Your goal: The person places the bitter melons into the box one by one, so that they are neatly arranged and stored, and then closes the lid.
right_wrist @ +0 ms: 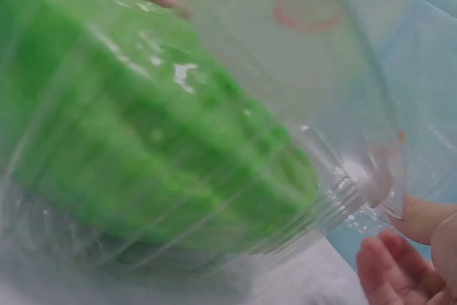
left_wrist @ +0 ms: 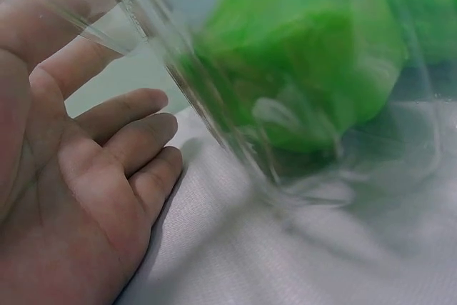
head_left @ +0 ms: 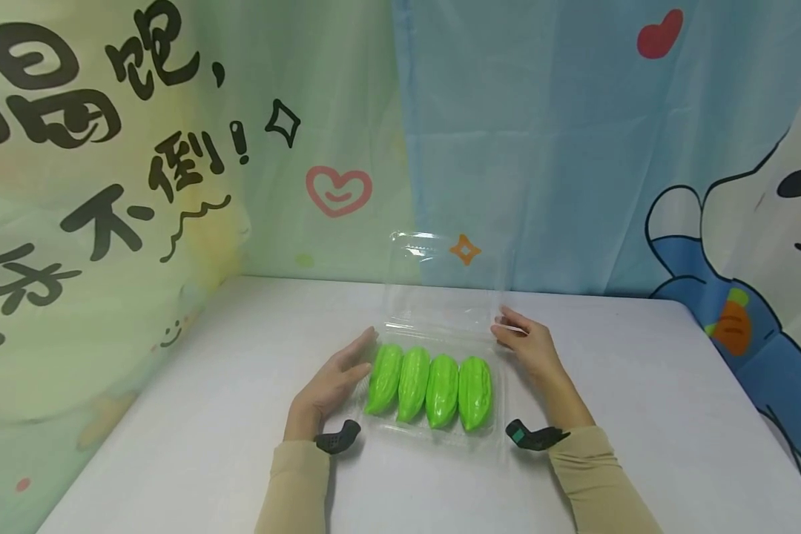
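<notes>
A clear plastic clamshell box (head_left: 434, 430) sits on the white table with its lid (head_left: 434, 289) standing up at the far side. Several glossy green ridged gourds (head_left: 443, 391) lie side by side in its base. My left hand (head_left: 330, 382) is at the box's left side, fingers extended along the wall; in the left wrist view its lower fingers (left_wrist: 153, 144) are loosely bent beside the plastic. At the far right corner, my right hand (head_left: 530, 345) pinches the lid's edge between thumb and finger, with the thumb (right_wrist: 421, 219) against the plastic in the right wrist view.
The white table (head_left: 240, 415) reaches back to a printed curtain (head_left: 574, 148) with hearts, lettering and a cartoon animal. Dark wrist devices (head_left: 537, 437) are worn on both wrists, close to the box's near corners.
</notes>
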